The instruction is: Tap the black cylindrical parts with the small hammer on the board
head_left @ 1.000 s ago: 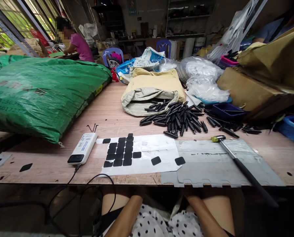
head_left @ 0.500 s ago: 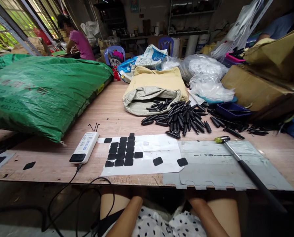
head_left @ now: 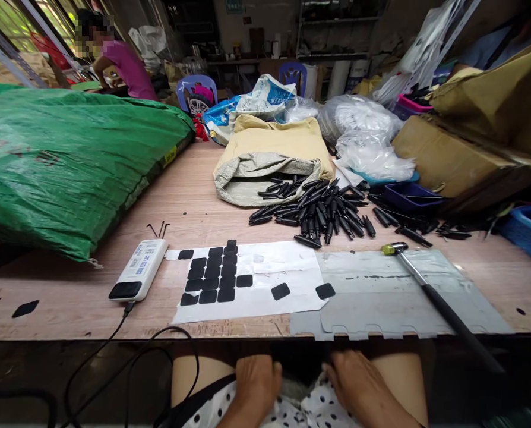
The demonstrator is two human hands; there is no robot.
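Both my hands lie low in my lap on the polka-dot cloth (head_left: 292, 410), below the table's front edge. My left hand (head_left: 256, 383) and my right hand (head_left: 359, 383) sit close together with their backs up. Their fingertips point into the dark gap under the table and are hidden. Neither hand touches anything on the table. Just above them lies a white sheet (head_left: 283, 267) carrying several black pads (head_left: 212, 276). To its right are a grey metal plate (head_left: 381, 297) and a hammer (head_left: 426, 285). Behind them is a pile of black pen-like parts (head_left: 319, 211).
An open beige sack (head_left: 269, 160) spills the black parts. A big green sack (head_left: 69, 154) fills the left side. A white power bank (head_left: 136, 270) with a cable lies front left. Cardboard boxes (head_left: 448, 154), plastic bags and blue trays (head_left: 528, 229) crowd the right. Another person (head_left: 123, 59) sits far back left.
My hands have come into view in my lap; before, only my forearms showed. The view has shifted slightly to the right and downward. Nothing on the table has moved.
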